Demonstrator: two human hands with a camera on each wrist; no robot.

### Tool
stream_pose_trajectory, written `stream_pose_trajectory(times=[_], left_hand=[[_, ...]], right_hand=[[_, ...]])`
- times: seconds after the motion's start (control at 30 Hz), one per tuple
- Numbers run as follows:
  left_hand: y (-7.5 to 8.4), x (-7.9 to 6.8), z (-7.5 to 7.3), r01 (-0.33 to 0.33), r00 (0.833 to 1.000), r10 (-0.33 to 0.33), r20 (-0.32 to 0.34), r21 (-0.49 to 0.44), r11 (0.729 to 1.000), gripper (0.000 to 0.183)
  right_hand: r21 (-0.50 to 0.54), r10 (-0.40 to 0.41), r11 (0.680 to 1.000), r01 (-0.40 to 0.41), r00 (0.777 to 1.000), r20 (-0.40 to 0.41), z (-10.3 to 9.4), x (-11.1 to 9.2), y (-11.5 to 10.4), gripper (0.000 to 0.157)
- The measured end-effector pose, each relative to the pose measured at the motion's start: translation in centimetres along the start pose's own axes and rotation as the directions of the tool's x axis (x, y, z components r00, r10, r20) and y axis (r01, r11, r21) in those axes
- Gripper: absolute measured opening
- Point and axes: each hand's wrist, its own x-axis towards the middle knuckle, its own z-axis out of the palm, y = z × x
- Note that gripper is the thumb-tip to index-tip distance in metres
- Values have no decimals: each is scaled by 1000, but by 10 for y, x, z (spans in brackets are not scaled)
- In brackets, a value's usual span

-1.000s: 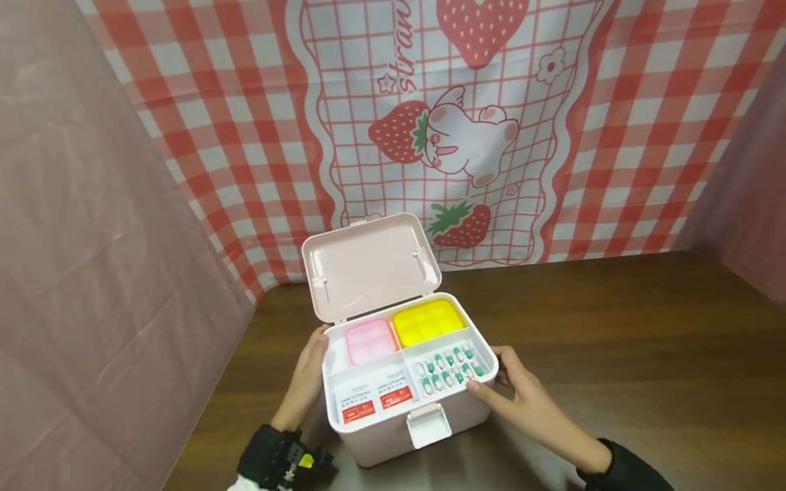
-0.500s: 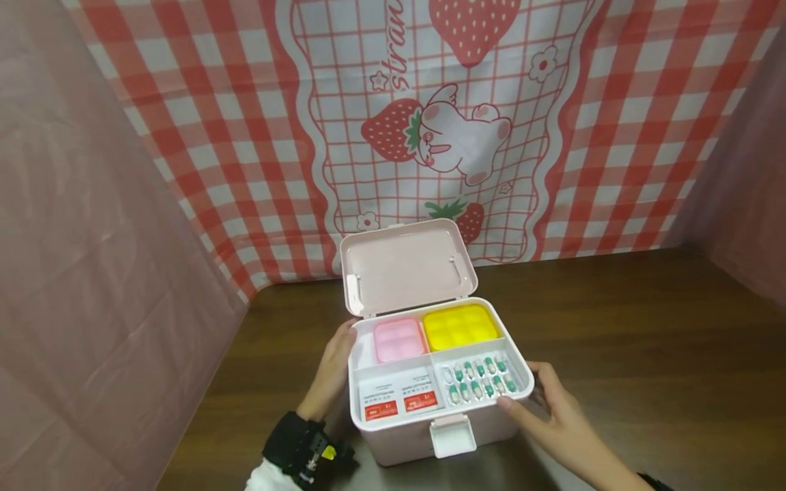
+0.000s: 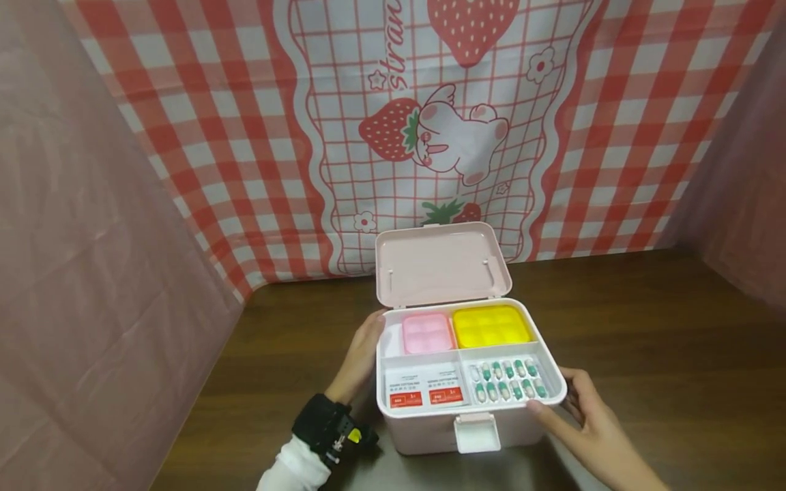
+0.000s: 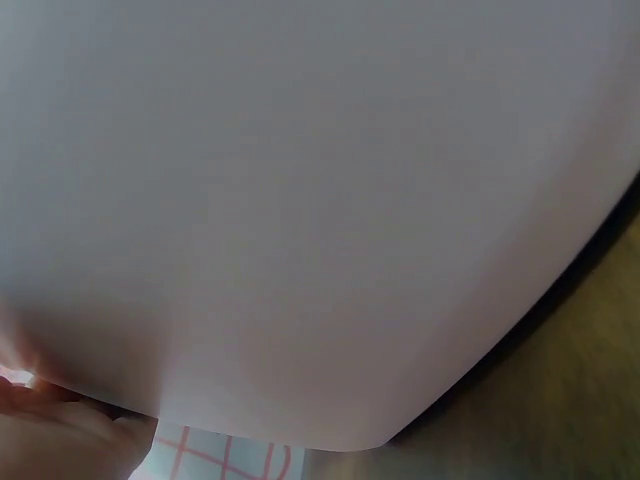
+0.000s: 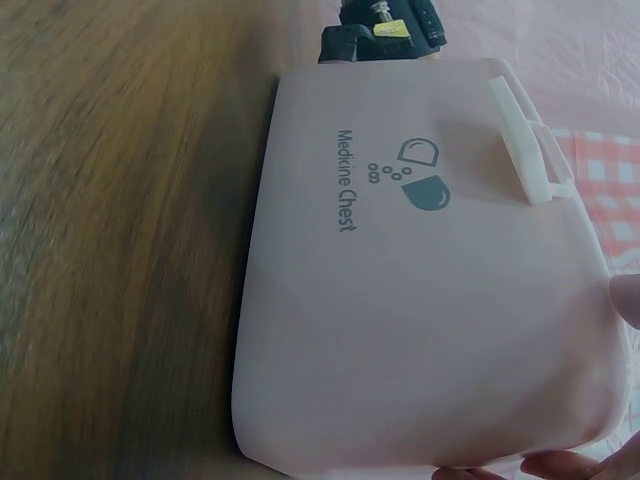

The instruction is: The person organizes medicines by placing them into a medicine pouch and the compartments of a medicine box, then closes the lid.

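A pale pink medicine chest stands on the table with its lid raised. "Medicine Chest" lettering shows on its front in the right wrist view. My left hand holds the chest's left side near the back corner. On the opposite side my right hand grips the front corner, thumb on the rim, fingers partly hidden. Inside the top tray sit a pink pill case, a yellow pill case, white-and-red cotton pad packets and a blister pack of green-and-white capsules. The front latch hangs down.
Brown wooden table extends on both sides of the chest. Behind it hangs a red-checked strawberry cloth, close to the lid. A pink curtain borders the left. A black wrist strap is on the left arm.
The chest has shifted to the right across the table and turned slightly to face me more squarely. Both hands have moved along with it, keeping hold of its sides.
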Motion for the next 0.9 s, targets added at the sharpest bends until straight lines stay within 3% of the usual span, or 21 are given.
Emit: stream_pose_trajectory(times=[0.13, 0.4, 0.7, 0.9], left_hand=[[-1, 7, 6, -13, 1000, 13, 18, 14, 1000, 47], [-4, 19, 15, -40, 999, 38, 23, 57, 998, 46], [-5, 31, 25, -73, 997, 70, 42, 65, 995, 45], [-6, 37, 27, -43, 998, 39, 46, 83, 996, 45]], right_hand=[[9, -1, 1000, 1, 1000, -8, -4, 1, 4, 48], [41, -100, 994, 102, 994, -48, -10, 2, 12, 45], [53, -107, 992, 112, 990, -93, -14, 9, 21, 46], [74, -98, 992, 104, 991, -87, -17, 13, 26, 53]])
